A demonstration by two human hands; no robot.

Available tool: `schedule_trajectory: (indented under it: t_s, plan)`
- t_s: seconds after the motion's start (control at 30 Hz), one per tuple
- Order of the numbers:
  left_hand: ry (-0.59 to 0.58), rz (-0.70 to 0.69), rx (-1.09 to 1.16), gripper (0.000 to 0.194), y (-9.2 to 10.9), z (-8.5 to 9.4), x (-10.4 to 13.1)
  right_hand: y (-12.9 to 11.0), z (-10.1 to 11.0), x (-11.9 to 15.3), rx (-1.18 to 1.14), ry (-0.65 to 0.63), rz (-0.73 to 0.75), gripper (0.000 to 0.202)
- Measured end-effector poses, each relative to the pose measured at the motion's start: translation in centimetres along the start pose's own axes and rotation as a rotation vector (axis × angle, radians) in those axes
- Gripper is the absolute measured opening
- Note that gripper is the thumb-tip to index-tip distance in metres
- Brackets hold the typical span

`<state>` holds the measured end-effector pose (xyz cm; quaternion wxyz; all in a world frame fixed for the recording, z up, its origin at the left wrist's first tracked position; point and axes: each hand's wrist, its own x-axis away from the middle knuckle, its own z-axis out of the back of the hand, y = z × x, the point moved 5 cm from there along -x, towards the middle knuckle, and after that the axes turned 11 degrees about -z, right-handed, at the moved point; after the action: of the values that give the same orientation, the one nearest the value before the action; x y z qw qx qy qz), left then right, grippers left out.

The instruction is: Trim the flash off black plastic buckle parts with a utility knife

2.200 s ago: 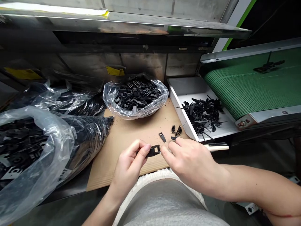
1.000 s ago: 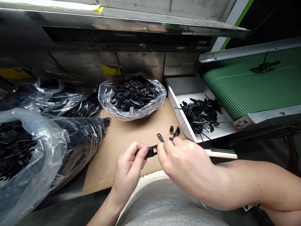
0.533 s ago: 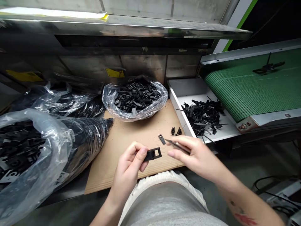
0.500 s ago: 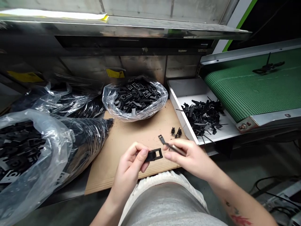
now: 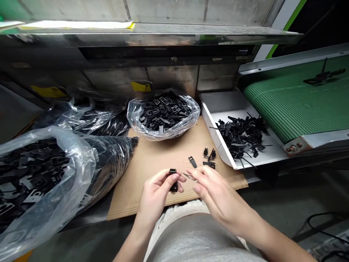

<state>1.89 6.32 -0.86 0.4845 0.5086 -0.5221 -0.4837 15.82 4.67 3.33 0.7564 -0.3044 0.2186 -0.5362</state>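
My left hand (image 5: 160, 187) pinches a small black plastic part (image 5: 173, 185) with a rectangular opening, stood on end between thumb and fingers. Close to its right, my right hand (image 5: 214, 189) is closed on a small knife; the thin metal blade (image 5: 190, 177) points left at the part. Whether blade and part touch, I cannot tell. The knife's handle is hidden in my palm. Just beyond the hands, a flat black clip piece (image 5: 192, 162) lies on the cardboard sheet (image 5: 152, 156). Small black moulded pieces on a sprue (image 5: 209, 156) rest to its right.
A clear bag of black parts (image 5: 166, 112) stands behind the cardboard. Larger filled bags (image 5: 76, 160) crowd the left. At right, a white tray (image 5: 218, 142) holds sprued black parts below a green conveyor belt (image 5: 286, 98). A metal shelf (image 5: 163, 38) spans the back.
My left hand has turned the black part from lying sideways to upright. My right hand has rotated, bringing the blade round towards the part. The whole view has shifted slightly.
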Motion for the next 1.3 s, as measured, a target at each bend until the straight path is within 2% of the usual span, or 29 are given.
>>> schedule_trajectory:
  t_s: [0.2,0.47,0.7,1.03,1.2,1.3]
  plan:
    - [0.003,-0.174,-0.234,0.013,1.0,0.1,1.0,0.8,-0.2,-0.2,-0.106,0.249,0.048,0.023]
    - [-0.006,-0.286,-0.341,0.011,1.7,-0.3,1.3,0.3,-0.2,-0.1,-0.084,0.306,0.094,0.021]
    - [0.017,-0.219,-0.297,0.012,1.7,-0.7,0.5,1.2,0.0,-0.5,0.029,0.388,0.095,0.021]
    - [-0.022,-0.185,-0.276,0.014,0.9,-0.3,0.3,1.9,-0.7,-1.4,-0.002,0.355,0.101,0.022]
    - [-0.152,-0.123,-0.212,0.014,0.8,-1.3,1.0,4.5,0.1,-2.4,-0.037,0.383,0.002,0.021]
    - [-0.116,-0.106,-0.183,0.016,0.6,-1.2,1.1,4.4,0.3,-2.2,-0.134,0.314,-0.007,0.019]
